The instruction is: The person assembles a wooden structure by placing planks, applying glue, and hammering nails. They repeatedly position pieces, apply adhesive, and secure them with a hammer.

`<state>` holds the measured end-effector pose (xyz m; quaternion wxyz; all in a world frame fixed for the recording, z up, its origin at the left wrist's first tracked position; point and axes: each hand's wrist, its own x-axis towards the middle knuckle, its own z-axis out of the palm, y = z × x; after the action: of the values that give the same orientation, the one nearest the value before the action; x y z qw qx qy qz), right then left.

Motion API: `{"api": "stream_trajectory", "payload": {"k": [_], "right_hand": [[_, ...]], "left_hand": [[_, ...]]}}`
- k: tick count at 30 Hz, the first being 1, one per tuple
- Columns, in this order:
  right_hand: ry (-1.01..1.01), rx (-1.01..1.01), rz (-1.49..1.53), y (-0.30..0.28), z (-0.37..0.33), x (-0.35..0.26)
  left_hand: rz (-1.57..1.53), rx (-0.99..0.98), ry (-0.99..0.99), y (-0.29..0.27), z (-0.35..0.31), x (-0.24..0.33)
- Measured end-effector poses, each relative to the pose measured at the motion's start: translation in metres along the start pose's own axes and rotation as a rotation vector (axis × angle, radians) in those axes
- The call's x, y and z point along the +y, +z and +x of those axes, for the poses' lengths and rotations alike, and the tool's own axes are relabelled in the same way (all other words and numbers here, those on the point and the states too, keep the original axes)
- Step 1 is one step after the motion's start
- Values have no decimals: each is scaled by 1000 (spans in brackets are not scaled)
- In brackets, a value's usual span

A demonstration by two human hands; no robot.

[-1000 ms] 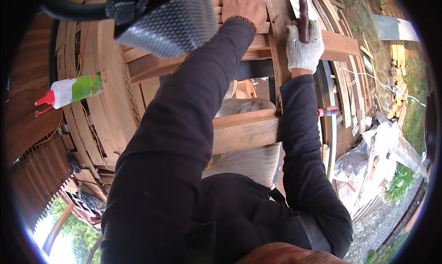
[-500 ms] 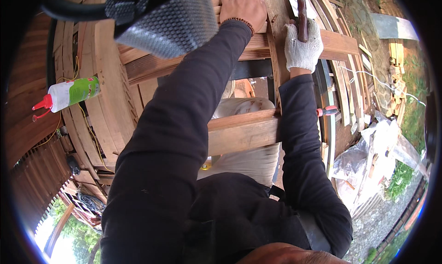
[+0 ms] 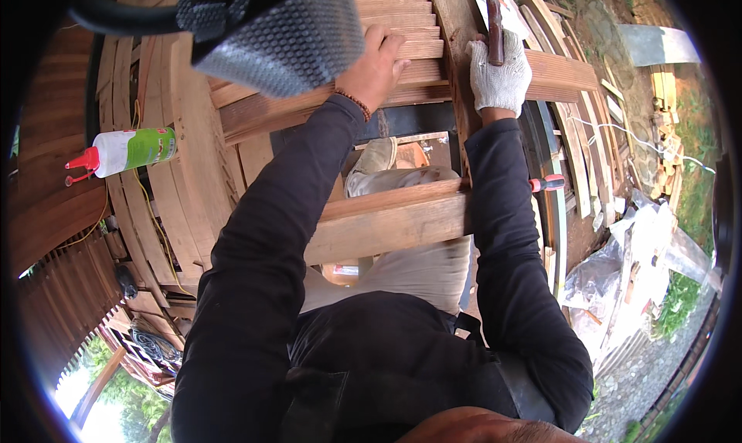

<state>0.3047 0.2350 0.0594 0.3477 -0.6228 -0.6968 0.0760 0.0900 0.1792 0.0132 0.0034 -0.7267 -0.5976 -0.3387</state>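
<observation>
Bare and ringed by a beaded bracelet, my left hand (image 3: 376,66) is over the wooden slats (image 3: 398,18), its fingers loosely bent and apart with nothing visible in them. The slats lie side by side, their ends against a long upright board (image 3: 454,49). My right hand (image 3: 501,76), in a white knitted glove, is closed around a dark brown handle (image 3: 495,26) beside that board. What the handle belongs to cannot be made out. Nearer my body, a thick wooden crosspiece (image 3: 390,230) spans the frame.
A green and white glue bottle (image 3: 135,151) with a red nozzle lies on boards at the left. A red-and-black screwdriver-like handle (image 3: 547,183) is right of my forearm. Clear plastic sheeting (image 3: 610,265) and stacked planks (image 3: 576,157) lie further right. A grey textured strap (image 3: 286,45) hangs upper left.
My left hand has drawn back toward me and to the left, from lying flat on the slats to a bent pose. My right hand keeps the handle, shifting slightly left in view.
</observation>
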Motion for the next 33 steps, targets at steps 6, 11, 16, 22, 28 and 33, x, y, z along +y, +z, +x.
{"api": "stream_trajectory", "payload": {"k": [6, 11, 16, 22, 28, 33], "right_hand": [[-28, 57, 112, 0, 0, -6], [-10, 39, 37, 1, 0, -4], [-41, 53, 74, 3, 0, -1], [-23, 20, -19, 1, 0, -3], [-8, -2, 14, -2, -2, -9], [5, -84, -81, -3, 0, -12]], "left_hand": [[-81, -54, -36, -2, 1, 0], [-36, -47, 56, -2, 4, -6], [19, -20, 81, 0, 3, -5], [-19, 10, 61, 2, 2, 0], [-86, -23, 28, -1, 3, -2], [-137, -50, 30, -30, 7, 25]]}}
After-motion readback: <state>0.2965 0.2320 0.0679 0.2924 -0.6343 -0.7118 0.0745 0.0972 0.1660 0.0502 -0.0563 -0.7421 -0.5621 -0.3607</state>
